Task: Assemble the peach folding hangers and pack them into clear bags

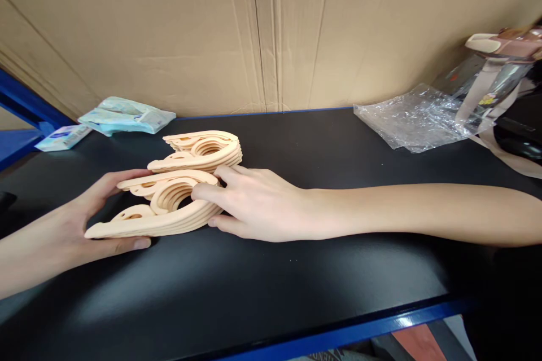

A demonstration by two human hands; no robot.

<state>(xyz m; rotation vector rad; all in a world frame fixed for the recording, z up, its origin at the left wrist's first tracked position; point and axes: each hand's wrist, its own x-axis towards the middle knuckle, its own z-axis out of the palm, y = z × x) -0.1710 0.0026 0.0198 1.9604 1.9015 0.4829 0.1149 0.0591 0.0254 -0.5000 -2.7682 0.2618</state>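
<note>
Beige curved pieces (169, 222) (smooth, stacked) sit clamped by right hand (260, 203), left hand (78, 225) spread around them.

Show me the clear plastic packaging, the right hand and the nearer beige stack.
Clear plastic packaging (417, 119): head view, on its crinkled middle.
Right hand (257, 203): head view, on its back.
Nearer beige stack (161, 222): head view, on the top piece's front arm.

left hand (80, 220) — some fingers hidden | bottle (503, 48) — cut off right | lettering (324, 356) below: cropped
</note>
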